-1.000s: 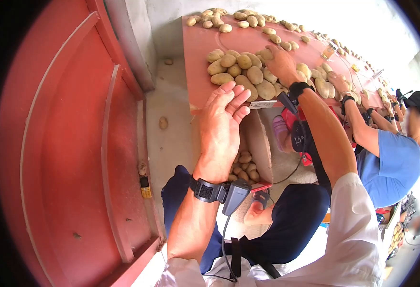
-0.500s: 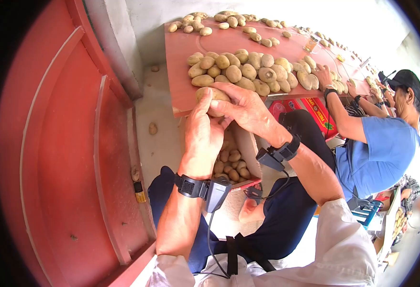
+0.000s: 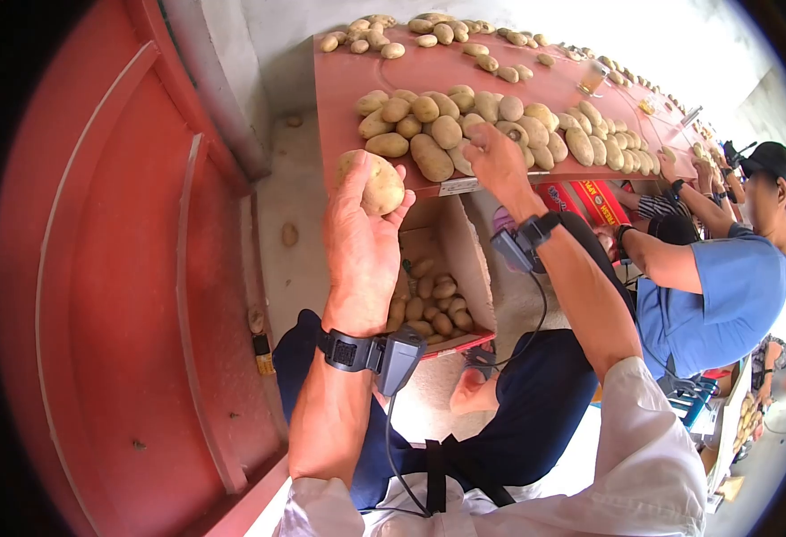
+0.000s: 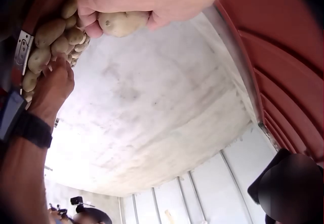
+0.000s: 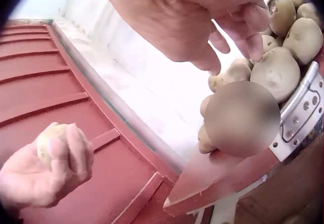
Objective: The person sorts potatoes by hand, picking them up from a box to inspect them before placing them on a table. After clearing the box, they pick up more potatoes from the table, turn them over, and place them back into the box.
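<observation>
My left hand (image 3: 357, 255) holds a pale yellow potato (image 3: 382, 190) up in front of the table's near edge, fingers and thumb curled round it. The same potato (image 4: 124, 24) shows between thumb and fingers in the left wrist view. My right hand (image 3: 503, 170) reaches over the near side of a potato pile (image 3: 447, 132) on the red table (image 3: 344, 67). In the right wrist view its fingers (image 5: 255, 46) hang loosely bent right at the potatoes, none gripped. One pile potato (image 3: 516, 133) has a dark ringed spot.
Below the table edge stands a cardboard box (image 3: 472, 259) with potatoes inside. More potatoes (image 3: 366, 34) and a glass (image 3: 593, 79) sit farther back. A red door (image 3: 106, 268) lines the left. A person in a blue shirt (image 3: 724, 295) works at the right.
My empty left hand received a potato, with both hands on it half a second ago. The right hand has since let go and moved back to the pile.
</observation>
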Demonstrator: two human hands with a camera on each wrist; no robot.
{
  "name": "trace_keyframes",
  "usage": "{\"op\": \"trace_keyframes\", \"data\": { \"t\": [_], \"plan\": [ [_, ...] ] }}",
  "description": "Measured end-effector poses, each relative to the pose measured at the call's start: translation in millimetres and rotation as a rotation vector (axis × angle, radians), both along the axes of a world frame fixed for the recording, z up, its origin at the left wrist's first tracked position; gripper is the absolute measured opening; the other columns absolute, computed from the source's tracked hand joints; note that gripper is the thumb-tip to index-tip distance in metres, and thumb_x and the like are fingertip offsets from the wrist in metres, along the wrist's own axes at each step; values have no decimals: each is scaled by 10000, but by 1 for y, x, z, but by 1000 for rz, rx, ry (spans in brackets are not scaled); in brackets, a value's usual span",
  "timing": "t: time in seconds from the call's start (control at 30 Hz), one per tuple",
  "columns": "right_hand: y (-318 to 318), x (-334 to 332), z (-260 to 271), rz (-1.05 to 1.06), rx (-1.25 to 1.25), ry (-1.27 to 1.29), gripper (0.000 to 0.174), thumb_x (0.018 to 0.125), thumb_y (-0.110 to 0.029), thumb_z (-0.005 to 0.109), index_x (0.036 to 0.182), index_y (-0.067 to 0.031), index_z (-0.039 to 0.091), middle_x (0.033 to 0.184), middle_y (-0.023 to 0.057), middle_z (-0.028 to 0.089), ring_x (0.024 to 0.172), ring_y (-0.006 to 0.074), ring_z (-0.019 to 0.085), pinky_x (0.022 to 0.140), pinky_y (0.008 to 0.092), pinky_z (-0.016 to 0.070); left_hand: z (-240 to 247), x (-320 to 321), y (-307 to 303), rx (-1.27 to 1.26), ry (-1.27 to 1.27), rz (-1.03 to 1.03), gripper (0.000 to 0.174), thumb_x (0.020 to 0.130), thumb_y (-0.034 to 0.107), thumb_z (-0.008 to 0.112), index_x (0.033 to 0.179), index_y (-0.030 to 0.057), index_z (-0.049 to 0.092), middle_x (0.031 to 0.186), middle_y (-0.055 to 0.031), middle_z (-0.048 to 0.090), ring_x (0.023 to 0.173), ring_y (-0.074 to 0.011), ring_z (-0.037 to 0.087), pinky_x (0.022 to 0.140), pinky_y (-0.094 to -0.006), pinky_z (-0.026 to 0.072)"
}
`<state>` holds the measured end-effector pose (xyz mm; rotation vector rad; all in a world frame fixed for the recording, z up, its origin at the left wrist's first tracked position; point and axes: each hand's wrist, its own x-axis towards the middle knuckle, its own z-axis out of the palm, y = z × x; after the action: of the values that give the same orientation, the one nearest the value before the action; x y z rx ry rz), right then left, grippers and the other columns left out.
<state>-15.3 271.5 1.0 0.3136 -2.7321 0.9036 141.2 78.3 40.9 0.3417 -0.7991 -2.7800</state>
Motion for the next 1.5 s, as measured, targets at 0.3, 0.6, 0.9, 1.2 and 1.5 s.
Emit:
{"op": "trace_keyframes", "data": {
  "t": [0.3,0.6,0.9,1.2,1.5],
  "plan": [
    [-44,-52,-15,0,337,178,525,844,-410,717,1205,-42,620,1118,247,694,1076,422,673,845,519,560,-6,-2,-5,-16,4,-9,351,1004,323,680,1244,90,573,1196,-60,617,1094,-214,642,898,-398,515],
    [-25,-32,12,58,144,156,579,836,-376,724,1317,-63,646,1181,236,705,1084,381,688,931,462,537,2,0,-29,-65,29,56,323,1022,345,648,1163,59,599,1125,-80,640,1020,-258,679,833,-417,529],
    [-3,89,14,475,-135,-429,483,808,-281,745,1216,-35,671,943,126,708,847,196,690,734,323,562,-7,7,-58,-128,55,3,420,1068,351,565,1255,-21,504,1198,-201,607,1125,-358,641,870,-469,530],
    [0,113,-45,301,70,-454,625,900,-272,720,1444,-42,514,1224,252,683,1161,363,664,1022,413,499,-13,6,-57,-188,-8,-70,335,1082,301,547,1221,-3,528,1145,-172,633,1073,-365,686,789,-480,561],
    [18,106,-43,346,-108,-441,395,956,-243,675,1265,3,665,1065,151,721,967,261,677,885,358,538,-20,8,-58,-278,-8,-161,292,1065,234,549,1225,-10,534,1164,-180,634,1083,-370,685,771,-493,562]
  ]
}}
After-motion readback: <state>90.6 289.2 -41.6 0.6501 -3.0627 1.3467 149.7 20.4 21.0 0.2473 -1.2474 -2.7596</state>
